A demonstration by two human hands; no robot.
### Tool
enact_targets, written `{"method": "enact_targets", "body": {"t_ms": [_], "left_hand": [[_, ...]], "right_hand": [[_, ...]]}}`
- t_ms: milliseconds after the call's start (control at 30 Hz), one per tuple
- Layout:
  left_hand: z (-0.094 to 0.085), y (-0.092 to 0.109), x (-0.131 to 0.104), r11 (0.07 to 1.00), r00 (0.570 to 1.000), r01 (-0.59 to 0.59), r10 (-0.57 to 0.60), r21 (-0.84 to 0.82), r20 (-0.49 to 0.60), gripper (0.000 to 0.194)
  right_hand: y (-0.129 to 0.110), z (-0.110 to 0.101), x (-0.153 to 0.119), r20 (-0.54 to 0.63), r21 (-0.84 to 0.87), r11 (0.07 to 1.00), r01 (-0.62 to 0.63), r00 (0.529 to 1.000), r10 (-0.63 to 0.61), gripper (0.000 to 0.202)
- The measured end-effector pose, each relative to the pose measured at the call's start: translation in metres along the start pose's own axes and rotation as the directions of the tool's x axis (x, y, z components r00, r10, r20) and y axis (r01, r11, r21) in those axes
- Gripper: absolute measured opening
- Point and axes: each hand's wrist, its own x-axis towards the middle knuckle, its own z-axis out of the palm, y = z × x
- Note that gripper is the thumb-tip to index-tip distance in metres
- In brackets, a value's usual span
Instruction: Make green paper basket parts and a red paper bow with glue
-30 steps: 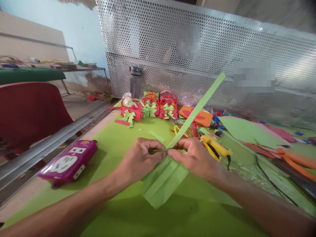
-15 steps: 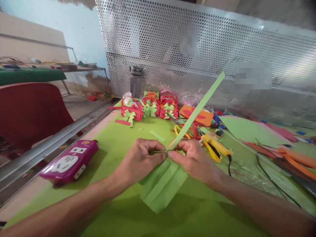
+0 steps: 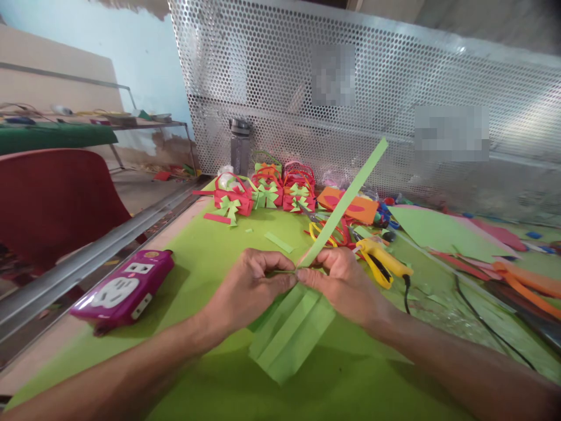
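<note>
Both hands meet over the middle of the green table covering (image 3: 197, 251), pinching a folded light green paper piece (image 3: 289, 342). My left hand (image 3: 254, 279) grips its upper left edge between thumb and forefinger. On the other side, my right hand (image 3: 339, 280) is closed on the upper right edge, thumb on top. A long light green paper strip (image 3: 348, 196) sticks up to the right from between the fingertips; where it meets the folded piece is hidden. The paper's creased lower part hangs below the hands.
Red paper bags (image 3: 232, 202) with green bows stand at the back. A yellow glue gun (image 3: 388, 257) lies right of my hands, scissors (image 3: 324, 231) behind. A purple power strip (image 3: 125, 289) sits at left, a grey bottle (image 3: 240, 146) by the perforated metal panel (image 3: 272, 70).
The green strip's top end has dipped slightly down and left. The folded paper has shifted a little lower, while both hands keep their pinch in nearly the same place.
</note>
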Motion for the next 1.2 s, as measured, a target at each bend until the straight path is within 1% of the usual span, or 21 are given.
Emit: {"method": "enact_targets", "body": {"t_ms": [67,233,367,567,700,1000,1200], "left_hand": [[-0.0003,0.0010,-0.0003,1.000,1.000,0.001,-0.001,0.013,-0.001,0.016],[-0.0002,0.0020,0.0001,0.999,1.000,-0.002,0.002,0.041,0.010,0.017],[-0.0004,0.0014,0.0001,0.998,1.000,-0.001,0.001,0.059,0.010,0.016],[-0.0019,0.0016,0.0001,0.995,1.000,-0.010,0.009,0.095,0.006,0.016],[-0.0018,0.0010,0.0007,0.993,1.000,-0.030,0.030,0.117,0.003,0.017],[-0.0003,-0.0021,0.0001,0.993,0.998,-0.061,0.063,0.100,-0.017,0.016],[-0.0016,-0.0003,0.0003,0.997,1.000,-0.028,0.029,0.074,-0.012,0.020]], "right_hand": [[0.0002,-0.0001,0.0006,0.011,0.000,1.000,0.026,1.000,-0.026,0.014],[0.0035,-0.0010,0.0010,0.019,-0.050,0.998,0.028,0.999,-0.027,0.015],[0.0048,-0.0013,0.0007,0.032,-0.057,0.996,0.062,0.998,-0.060,0.014],[0.0054,-0.0028,0.0026,-0.014,-0.093,0.993,0.072,0.997,-0.074,0.013],[0.0055,-0.0031,0.0040,-0.019,-0.135,0.986,0.095,0.995,-0.098,0.017],[0.0045,-0.0004,0.0015,-0.012,-0.163,0.971,0.172,0.984,-0.177,0.014],[0.0031,-0.0004,0.0005,-0.019,-0.193,0.964,0.181,0.982,-0.188,0.016]]}}
